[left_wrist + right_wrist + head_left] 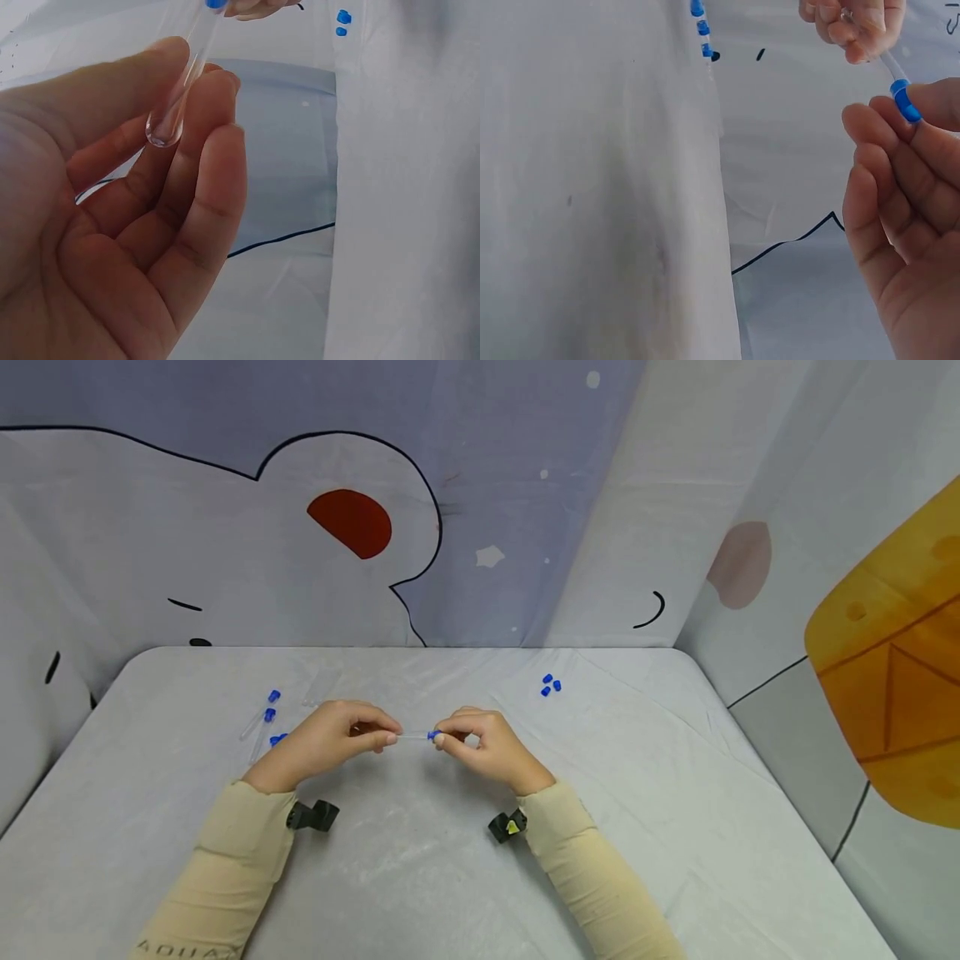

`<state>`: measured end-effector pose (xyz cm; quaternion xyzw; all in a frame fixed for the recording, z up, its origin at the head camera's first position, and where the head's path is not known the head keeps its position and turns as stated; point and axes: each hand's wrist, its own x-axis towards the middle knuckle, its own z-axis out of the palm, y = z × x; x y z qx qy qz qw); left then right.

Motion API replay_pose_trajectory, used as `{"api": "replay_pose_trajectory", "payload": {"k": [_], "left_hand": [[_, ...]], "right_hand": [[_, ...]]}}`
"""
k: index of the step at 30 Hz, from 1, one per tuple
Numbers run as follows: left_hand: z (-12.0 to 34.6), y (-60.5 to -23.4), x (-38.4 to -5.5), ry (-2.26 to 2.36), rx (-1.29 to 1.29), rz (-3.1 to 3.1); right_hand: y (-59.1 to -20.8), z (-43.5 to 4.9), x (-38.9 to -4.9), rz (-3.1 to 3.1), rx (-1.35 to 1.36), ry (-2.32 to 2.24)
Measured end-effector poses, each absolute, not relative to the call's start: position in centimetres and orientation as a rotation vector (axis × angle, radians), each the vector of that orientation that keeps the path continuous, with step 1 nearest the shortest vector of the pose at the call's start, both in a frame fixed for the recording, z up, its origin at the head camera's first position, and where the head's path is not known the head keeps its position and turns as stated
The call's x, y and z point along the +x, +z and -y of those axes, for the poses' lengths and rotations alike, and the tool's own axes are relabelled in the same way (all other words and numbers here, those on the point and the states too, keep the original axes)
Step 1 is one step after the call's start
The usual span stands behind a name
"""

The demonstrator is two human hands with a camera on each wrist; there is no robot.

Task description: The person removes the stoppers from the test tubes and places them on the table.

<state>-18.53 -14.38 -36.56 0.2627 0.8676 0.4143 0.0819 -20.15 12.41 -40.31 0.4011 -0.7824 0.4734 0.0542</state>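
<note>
Over the bench point(420, 877), I see the left hand point(324, 739) pinching the tube point(199, 41) near its rounded end, the right hand point(491, 745) pinching its blue cap point(904, 100). Keep tube and cap coaxial; pinch lightly.

The test tube point(414, 737) lies over the table point(420, 877), the left hand point(330, 739) at its left end, the right hand point(483, 745) and cap point(432, 736) at its right. Capped tubes point(262, 735) rest on the table to the tube's left; three loose caps point(557, 686) rest right of and behind it.
</note>
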Motion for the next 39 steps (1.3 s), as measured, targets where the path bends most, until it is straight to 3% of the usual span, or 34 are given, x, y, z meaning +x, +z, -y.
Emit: {"api": "replay_pose_trajectory", "payload": {"k": [16,39], "left_hand": [[13.77,-36.58,-18.51,1.21,0.779,-2.645],[14.48,-36.73,-18.55,1.246,0.772,-2.587]], "right_hand": [[-40.23,-12.25,-20.12,2.389,1.099,1.247],[-40.29,-12.57,-20.3,2.399,1.255,1.281]]}}
